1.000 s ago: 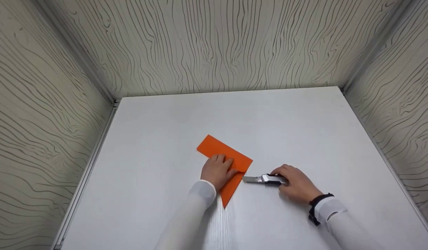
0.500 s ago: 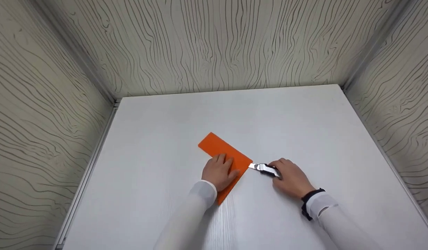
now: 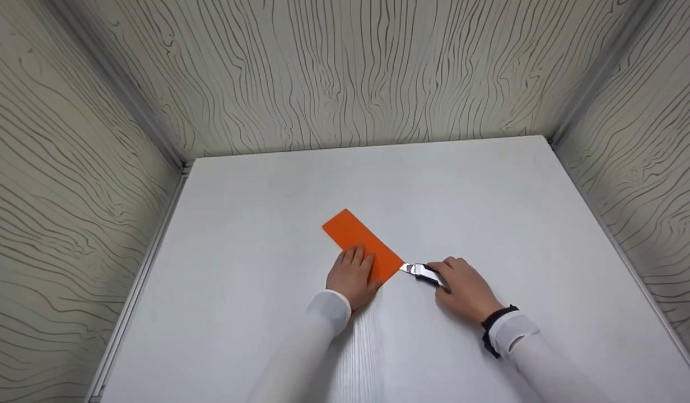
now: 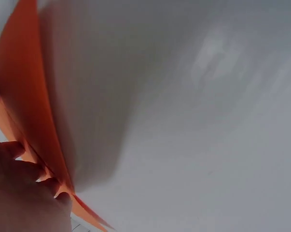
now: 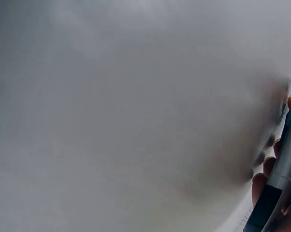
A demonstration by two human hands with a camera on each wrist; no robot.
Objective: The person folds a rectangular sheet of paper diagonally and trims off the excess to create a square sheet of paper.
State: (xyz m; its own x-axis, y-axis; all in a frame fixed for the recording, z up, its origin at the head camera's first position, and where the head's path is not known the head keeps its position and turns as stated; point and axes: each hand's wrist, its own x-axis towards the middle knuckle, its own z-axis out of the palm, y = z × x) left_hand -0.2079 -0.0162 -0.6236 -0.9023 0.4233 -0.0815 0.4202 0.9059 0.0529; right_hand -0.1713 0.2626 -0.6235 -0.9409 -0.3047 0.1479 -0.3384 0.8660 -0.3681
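Note:
A sheet of orange paper (image 3: 360, 234), which looks folded, lies on the white table in the head view. My left hand (image 3: 352, 275) presses on its lower part with fingers extended and hides the bottom end. In the left wrist view, the fingertips lie on the orange paper (image 4: 27, 92), whose near edge lifts off the table. My right hand (image 3: 467, 291) grips a box cutter (image 3: 428, 273) with a silver and black handle. The blade's tip is at the paper's right corner; I cannot tell if it is inside a fold. The right wrist view shows the cutter's handle (image 5: 280, 179) in curled fingers.
The white table (image 3: 255, 224) reaches to patterned panels at the back (image 3: 334, 73) and both sides. Grey metal rails run along the corners. A black band (image 3: 499, 318) circles the right wrist.
The paper has turned clockwise under my left hand, and its lower tip has gone behind that hand. My right hand has moved left and slightly up, taking the blade from the lower edge to the right corner.

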